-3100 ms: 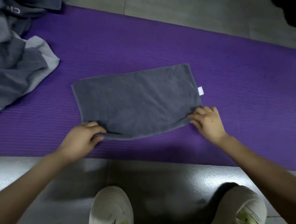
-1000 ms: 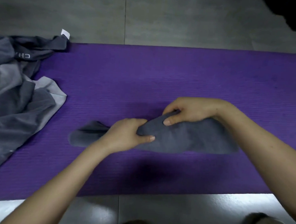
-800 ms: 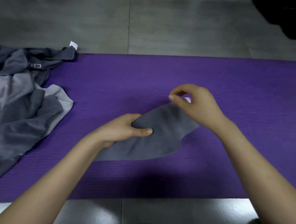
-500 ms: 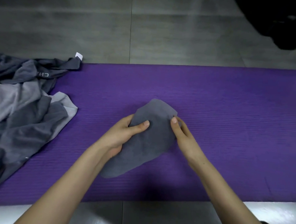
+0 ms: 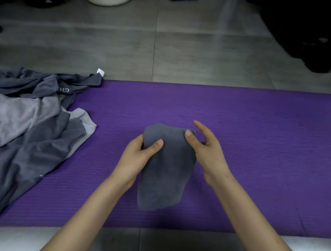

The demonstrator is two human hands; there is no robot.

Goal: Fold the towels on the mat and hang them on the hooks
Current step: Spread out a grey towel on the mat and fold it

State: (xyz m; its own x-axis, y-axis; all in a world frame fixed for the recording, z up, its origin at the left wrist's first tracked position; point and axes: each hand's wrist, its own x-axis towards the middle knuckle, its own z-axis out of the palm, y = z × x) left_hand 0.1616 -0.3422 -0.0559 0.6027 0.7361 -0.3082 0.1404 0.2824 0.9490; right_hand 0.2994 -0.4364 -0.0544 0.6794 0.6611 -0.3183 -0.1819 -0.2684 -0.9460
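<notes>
- The left hand (image 5: 138, 155) reaches in from the near side and pinches the far left corner of the folded grey towel (image 5: 166, 174), thumb on top.
- The right hand (image 5: 207, 151) has its thumb on the far right corner and its forefinger straight; whether it grips cannot be told.
- The towel is over the middle of the purple mat (image 5: 263, 147).
- The towel pile (image 5: 29, 132) on the left shows the letters "CH".

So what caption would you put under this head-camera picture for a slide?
Left hand and right hand hold a folded grey towel over the purple mat, grey towels heaped at its left.
</notes>
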